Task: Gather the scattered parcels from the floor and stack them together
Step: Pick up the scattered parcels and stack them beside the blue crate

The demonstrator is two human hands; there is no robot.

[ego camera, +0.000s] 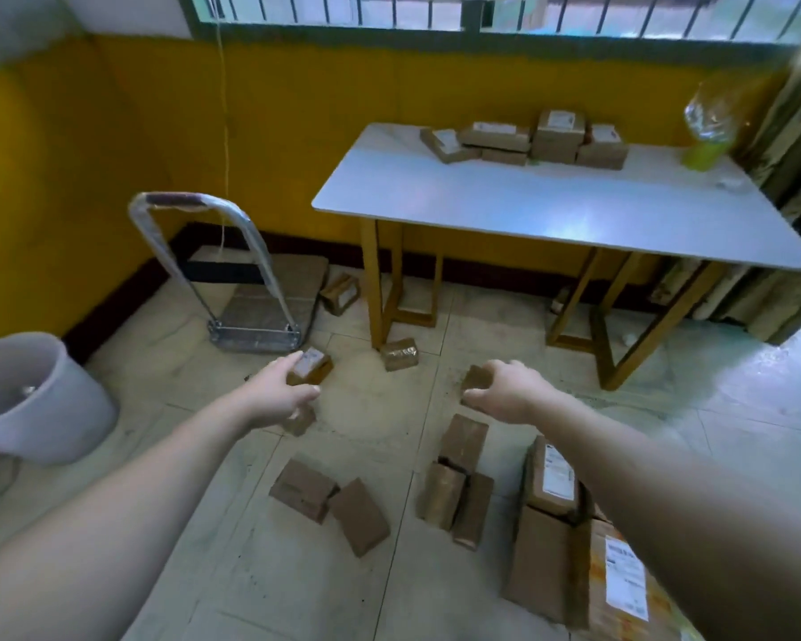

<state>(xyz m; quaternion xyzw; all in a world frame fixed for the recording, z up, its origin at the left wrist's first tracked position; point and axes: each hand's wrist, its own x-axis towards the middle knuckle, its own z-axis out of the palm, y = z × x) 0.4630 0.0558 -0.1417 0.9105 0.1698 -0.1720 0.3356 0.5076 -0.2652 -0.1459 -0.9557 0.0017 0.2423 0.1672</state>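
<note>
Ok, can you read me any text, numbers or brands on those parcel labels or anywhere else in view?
No text can be read anywhere in this view.
White label on the large orange-printed cardboard parcel: printed lines, blurred.
White label on the brown taped parcel beside it: blurred.
White label on the small brown parcel in the left hand: blurred.
Labels on the brown parcels stacked on the white table: too small.

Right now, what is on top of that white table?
A cluster of brown parcels sits along the table's far edge, some stacked. At the right end stands a blurred clear bag with something yellow-green. Anything behind the parcels is hidden.
</note>
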